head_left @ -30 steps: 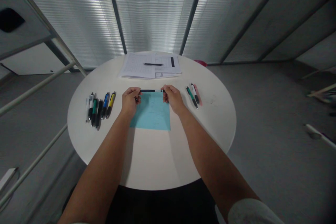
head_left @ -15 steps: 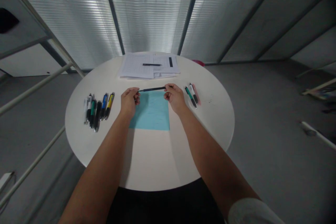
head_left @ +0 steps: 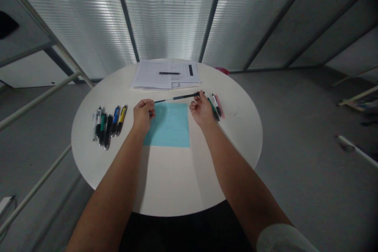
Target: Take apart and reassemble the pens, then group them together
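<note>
A long, thin dark pen (head_left: pixel 186 96) spans the space between my two hands, slanting up to the right. Its thin dark end is pinched in my left hand (head_left: pixel 143 115); a pale stretch shows partway along, then a thicker dark barrel. The fingertips of my right hand (head_left: pixel 202 110) grip the barrel's other end. Whether the pen is in one piece or drawn apart at the pale stretch, I cannot tell. Below it lies a blue sheet of paper (head_left: pixel 168 128), flat on the round white table (head_left: pixel 174 181), with faint lines of writing.
Several pens (head_left: pixel 108 126) lie side by side on the left. Behind my right hand are a green pen (head_left: pixel 213 110), a white pen (head_left: pixel 216 104) and a pink item (head_left: pixel 221 108). Printed papers (head_left: pixel 152 76) with a dark pen (head_left: pixel 169 73) on top lie at the back.
My right hand has moved right and slightly up, away from my left hand. More of the pen's length now shows, including a pale stretch. My left hand keeps its pinch.
</note>
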`<state>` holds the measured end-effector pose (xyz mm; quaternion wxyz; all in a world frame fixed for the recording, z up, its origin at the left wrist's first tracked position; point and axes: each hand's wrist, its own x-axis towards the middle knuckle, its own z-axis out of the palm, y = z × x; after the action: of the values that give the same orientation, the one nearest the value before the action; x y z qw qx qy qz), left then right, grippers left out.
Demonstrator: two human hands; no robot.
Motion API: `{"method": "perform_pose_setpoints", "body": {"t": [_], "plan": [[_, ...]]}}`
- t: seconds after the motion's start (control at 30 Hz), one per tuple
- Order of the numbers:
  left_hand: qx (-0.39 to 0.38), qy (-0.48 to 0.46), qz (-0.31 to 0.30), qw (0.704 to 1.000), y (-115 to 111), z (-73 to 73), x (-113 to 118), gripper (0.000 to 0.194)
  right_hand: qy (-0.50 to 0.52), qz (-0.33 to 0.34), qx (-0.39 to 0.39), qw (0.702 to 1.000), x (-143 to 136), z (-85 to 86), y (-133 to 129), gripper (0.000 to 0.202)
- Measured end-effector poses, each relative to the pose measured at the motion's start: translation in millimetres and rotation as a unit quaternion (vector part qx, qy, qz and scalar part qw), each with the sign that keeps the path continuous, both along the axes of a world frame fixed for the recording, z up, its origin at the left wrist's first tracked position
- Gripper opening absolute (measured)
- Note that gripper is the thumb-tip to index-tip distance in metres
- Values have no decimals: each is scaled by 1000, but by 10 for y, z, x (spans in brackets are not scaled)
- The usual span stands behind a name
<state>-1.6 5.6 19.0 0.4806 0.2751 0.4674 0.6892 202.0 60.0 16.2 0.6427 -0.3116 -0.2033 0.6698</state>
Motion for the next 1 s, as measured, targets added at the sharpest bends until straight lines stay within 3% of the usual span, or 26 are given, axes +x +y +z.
{"method": "perform_pose_setpoints", "body": {"t": [0.2, 0.37, 0.53, 0.7, 1.0], "plan": [[-6, -44, 26, 999, 15, -1, -63, 19, -47, -49, 9, 998, 23, 41, -8, 34], [-10, -79, 41, 996, 29, -18, -88, 19, -144, -120, 59, 981, -34, -36, 18, 38], [8, -44, 22, 999, 12, -24, -48, 16, -319, -147, 162, 922, -138, -114, -13, 38], [14, -35, 12, 999, 9, -26, -38, 13, -438, -199, 238, 843, -172, -61, -140, 34], [15, -28, 8, 999, 33, -57, -47, 11, -467, -152, 222, 842, -176, 5, -276, 29]]}}
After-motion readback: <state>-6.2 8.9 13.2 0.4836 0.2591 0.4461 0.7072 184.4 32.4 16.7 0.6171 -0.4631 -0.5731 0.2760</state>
